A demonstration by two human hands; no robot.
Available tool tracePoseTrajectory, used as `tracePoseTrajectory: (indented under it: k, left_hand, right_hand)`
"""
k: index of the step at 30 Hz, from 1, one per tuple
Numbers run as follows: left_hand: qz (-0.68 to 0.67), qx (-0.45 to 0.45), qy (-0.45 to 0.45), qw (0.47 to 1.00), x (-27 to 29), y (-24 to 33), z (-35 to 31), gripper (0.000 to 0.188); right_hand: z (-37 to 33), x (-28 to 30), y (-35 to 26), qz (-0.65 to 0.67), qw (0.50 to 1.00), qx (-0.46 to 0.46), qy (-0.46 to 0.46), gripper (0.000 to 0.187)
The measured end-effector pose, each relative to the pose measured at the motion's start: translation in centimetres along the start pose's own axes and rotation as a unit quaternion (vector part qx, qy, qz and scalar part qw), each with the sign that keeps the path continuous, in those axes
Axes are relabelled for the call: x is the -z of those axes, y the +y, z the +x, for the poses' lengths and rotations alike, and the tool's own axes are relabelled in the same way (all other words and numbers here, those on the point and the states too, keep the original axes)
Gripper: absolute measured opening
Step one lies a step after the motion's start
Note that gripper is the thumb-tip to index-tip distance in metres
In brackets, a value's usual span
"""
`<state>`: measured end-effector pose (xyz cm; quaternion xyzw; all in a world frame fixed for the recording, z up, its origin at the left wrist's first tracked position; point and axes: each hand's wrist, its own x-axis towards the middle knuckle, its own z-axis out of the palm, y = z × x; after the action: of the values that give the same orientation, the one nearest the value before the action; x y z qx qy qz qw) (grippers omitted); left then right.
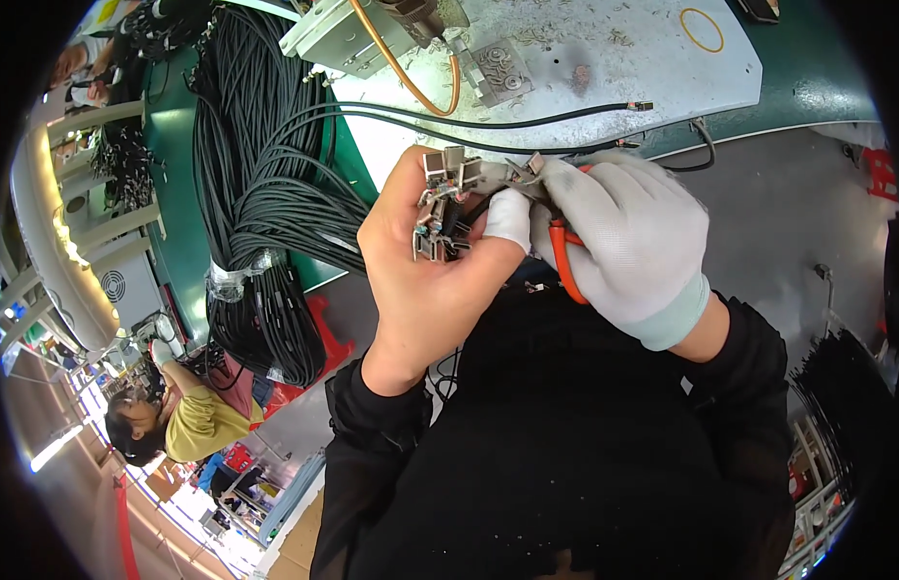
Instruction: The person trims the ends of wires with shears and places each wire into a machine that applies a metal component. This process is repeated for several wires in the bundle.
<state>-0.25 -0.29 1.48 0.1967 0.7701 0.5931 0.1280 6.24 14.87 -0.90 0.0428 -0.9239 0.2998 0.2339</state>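
My bare left hand (425, 295), with a white cover on its thumb, is closed around several black cable ends with metal connectors (438, 208). The connector shells stick up between its thumb and fingers. In a white glove, my right hand (633, 227) grips red-handled pliers (565, 259). Their jaws meet a small metal connector (532, 166) near my left thumb, and the fingers partly hide them. Large bundles of black cables (275, 145) lie to the left, some running toward my left hand. Two loose cables cross the white work plate (604, 58), one ending in a metal connector (641, 106).
A machine (348, 39) with an orange tube (401, 72) and a metal block (501, 70) stands at the far side. Metal scraps and a yellow ring (702, 30) lie on the plate. A green table (174, 184) extends left. At the left a person in yellow (203, 420) works.
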Motion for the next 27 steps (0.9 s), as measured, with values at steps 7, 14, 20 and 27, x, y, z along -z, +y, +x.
tracePoseTrajectory:
  k: [7, 14, 20, 27]
  left_hand:
    - [-0.153, 0.144, 0.014, 0.978, 0.3, 0.4, 0.0, 0.016]
    - [-0.074, 0.17, -0.001, 0.983, 0.7, -1.8, 0.7, 0.01]
    - [-0.24, 0.221, -0.026, 0.945, 3.2, -4.6, 5.3, 0.008]
    - [-0.214, 0.207, -0.066, 0.952, 2.9, -5.3, 8.6, 0.01]
  right_hand:
    - [0.9, 1.9, -0.8, 0.482, 0.772, -0.324, -0.257, 0.012]
    - [-0.2, 0.1, 0.3, 0.28, 0.934, -0.181, -0.126, 0.016]
    - [5.4, 1.3, 4.9, 0.247, 0.937, -0.218, -0.118, 0.017]
    - [10.5, -0.7, 7.6, 0.23, 0.955, 0.117, -0.147, 0.028]
